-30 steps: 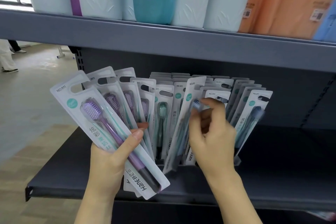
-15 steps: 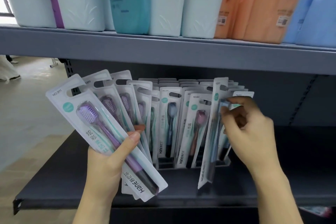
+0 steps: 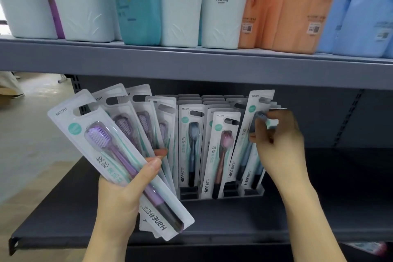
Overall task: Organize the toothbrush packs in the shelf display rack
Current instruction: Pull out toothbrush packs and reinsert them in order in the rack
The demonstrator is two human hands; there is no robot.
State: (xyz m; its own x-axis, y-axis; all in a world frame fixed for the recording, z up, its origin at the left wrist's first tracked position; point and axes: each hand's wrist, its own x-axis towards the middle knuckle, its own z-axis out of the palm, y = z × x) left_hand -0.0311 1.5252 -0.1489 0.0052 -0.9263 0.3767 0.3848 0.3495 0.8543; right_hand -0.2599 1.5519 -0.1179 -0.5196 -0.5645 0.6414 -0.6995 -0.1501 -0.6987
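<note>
Toothbrush packs (image 3: 192, 151) stood in the slotted rack (image 3: 251, 192) on the lower shelf (image 3: 319, 208), long axes near upright, hang-holes up. One pack (image 3: 244, 140) that a moment earlier hung loose in front now leaned into the rack's right column, so another slot was filling. The right hand (image 3: 276, 142) pinched its top with bent fingers. The left hand (image 3: 121, 189) clamped a fan of purple packs (image 3: 119, 155), heads tilted up-left.

Just one head-worn view, looking forward and slightly down, up close to the lower shelf (image 3: 212, 222), upper shelf (image 3: 191, 64) edge crossing the top.
</note>
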